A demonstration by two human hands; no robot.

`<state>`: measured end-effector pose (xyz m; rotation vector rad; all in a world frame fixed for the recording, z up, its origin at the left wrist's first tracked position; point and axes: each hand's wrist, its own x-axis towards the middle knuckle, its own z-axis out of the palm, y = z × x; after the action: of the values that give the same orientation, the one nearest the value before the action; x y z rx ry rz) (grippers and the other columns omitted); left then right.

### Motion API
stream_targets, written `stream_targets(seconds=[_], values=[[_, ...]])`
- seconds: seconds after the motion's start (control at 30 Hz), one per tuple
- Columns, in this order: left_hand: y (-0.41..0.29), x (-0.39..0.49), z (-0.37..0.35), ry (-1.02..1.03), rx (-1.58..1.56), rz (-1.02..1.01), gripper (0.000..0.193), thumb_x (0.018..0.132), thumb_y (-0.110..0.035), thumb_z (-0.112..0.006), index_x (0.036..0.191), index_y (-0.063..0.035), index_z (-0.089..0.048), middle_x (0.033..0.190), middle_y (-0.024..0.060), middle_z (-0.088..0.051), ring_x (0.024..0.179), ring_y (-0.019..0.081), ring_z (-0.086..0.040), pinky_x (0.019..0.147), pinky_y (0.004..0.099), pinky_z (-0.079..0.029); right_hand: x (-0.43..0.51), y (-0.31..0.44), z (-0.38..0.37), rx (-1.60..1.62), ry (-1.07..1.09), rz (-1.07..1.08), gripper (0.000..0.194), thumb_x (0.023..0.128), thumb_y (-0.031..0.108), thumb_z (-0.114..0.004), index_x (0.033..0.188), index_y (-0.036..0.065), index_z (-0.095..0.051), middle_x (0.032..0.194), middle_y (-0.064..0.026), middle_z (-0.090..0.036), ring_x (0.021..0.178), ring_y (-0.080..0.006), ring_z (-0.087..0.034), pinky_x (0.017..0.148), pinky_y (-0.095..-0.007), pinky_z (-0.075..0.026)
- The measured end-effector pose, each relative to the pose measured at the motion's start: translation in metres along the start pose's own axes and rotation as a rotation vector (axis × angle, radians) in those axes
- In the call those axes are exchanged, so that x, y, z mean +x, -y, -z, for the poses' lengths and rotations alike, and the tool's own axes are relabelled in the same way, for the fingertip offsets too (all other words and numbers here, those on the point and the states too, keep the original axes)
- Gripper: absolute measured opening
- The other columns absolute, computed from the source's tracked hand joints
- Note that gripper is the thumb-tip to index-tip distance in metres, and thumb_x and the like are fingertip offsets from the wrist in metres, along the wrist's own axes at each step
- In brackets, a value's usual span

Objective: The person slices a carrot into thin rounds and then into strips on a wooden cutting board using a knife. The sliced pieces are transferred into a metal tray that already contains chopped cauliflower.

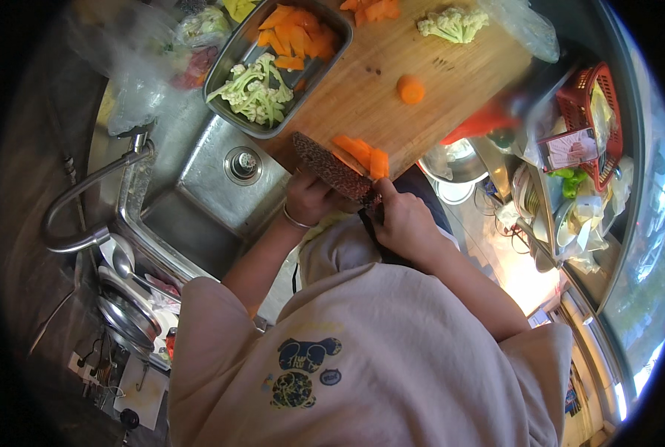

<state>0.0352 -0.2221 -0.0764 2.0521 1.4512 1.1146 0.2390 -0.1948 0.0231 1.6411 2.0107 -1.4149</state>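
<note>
My right hand (405, 226) grips the handle of a kitchen knife (332, 170) with a dark, patterned blade. The blade lies across the near edge of a wooden cutting board (360, 84). Just beyond it are several carrot slices (363, 153). My left hand (309, 200), with a bangle at the wrist, is curled close to the blade; its fingertips are hidden, so whether it holds anything is unclear. A carrot chunk (410, 89) sits farther up the board. At the board's left, a metal tray (279, 133) contains carrot slices (299, 36) and cauliflower florets (257, 92).
A steel sink (209, 207) with a curved faucet (58, 195) lies on the left. Another cauliflower piece (454, 25) and a plastic bag (525, 31) are at the board's far end. To the right are a red basket (603, 75) and a phone (570, 148) with its screen lit.
</note>
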Motion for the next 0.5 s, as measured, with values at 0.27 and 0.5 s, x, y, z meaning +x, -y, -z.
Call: stream_targets(seconds=[0.27, 0.5], values=[[-0.007, 0.000, 0.005, 0.011, -0.015, -0.016, 0.018, 0.070, -0.005, -0.079, 0.087, -0.0074, -0.073, 0.091, 0.0097, -0.065, 0.081, 0.0318, -0.064, 0.068, 0.0400, -0.054, -0.014, -0.004, 0.024, 0.172, 0.004, 0.062, 0.031, 0.086, 0.015, -0.069, 0.112, 0.001, -0.058, 0.084, -0.0219, -0.070, 0.082, -0.0409, -0.068, 0.073, -0.0458, -0.055], [0.000, 0.000, 0.004, 0.017, -0.007, -0.032, 0.016, 0.071, -0.007, -0.076, 0.085, -0.0055, -0.071, 0.094, 0.0126, -0.065, 0.083, 0.0340, -0.064, 0.069, 0.0416, -0.054, -0.037, -0.001, 0.027, 0.101, 0.061, -0.008, 0.033, 0.085, 0.020, -0.069, 0.109, 0.003, -0.055, 0.077, -0.0229, -0.066, 0.078, -0.0418, -0.066, 0.072, -0.0500, -0.053]])
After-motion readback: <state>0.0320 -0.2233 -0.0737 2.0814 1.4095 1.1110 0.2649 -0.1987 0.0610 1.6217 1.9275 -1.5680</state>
